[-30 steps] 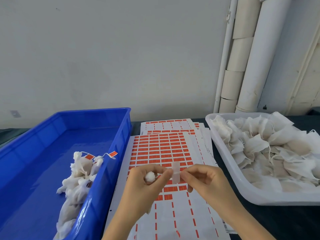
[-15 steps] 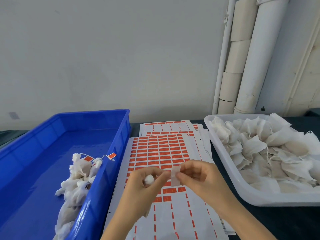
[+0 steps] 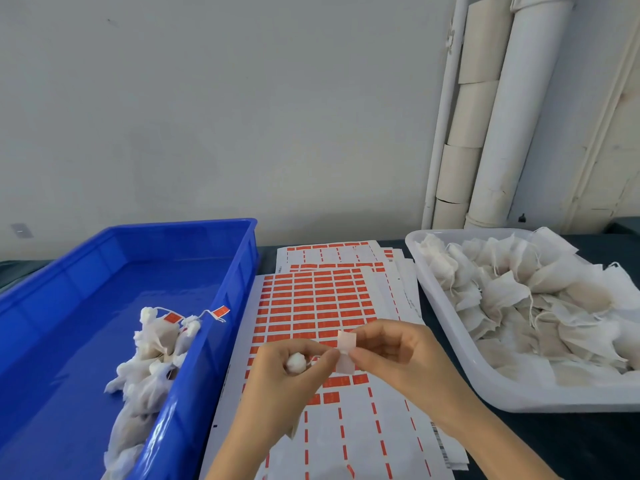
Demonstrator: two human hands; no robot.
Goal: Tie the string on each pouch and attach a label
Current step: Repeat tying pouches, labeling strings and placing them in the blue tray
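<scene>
My left hand point(image 3: 277, 379) grips a small white pouch point(image 3: 295, 362) by its gathered top, with most of the pouch hidden under the palm. A thin string runs from it to the right. My right hand point(image 3: 398, 355) pinches a pale label point(image 3: 346, 351), seen from its back side, folded around that string. Both hands hover above the top label sheet point(image 3: 311, 299), which carries rows of orange labels.
A blue bin point(image 3: 221, 296) on the left holds several tied pouches point(image 3: 152, 355) with orange tags. A white tray point(image 3: 446, 327) on the right is piled with untied pouches point(image 3: 540, 299). More label sheets lie stacked beneath. White pipes stand by the wall behind.
The hands have shifted slightly, and the right hand has brought the label closer against the left hand's fingers and the string. The pouch stays gripped in the left hand.
</scene>
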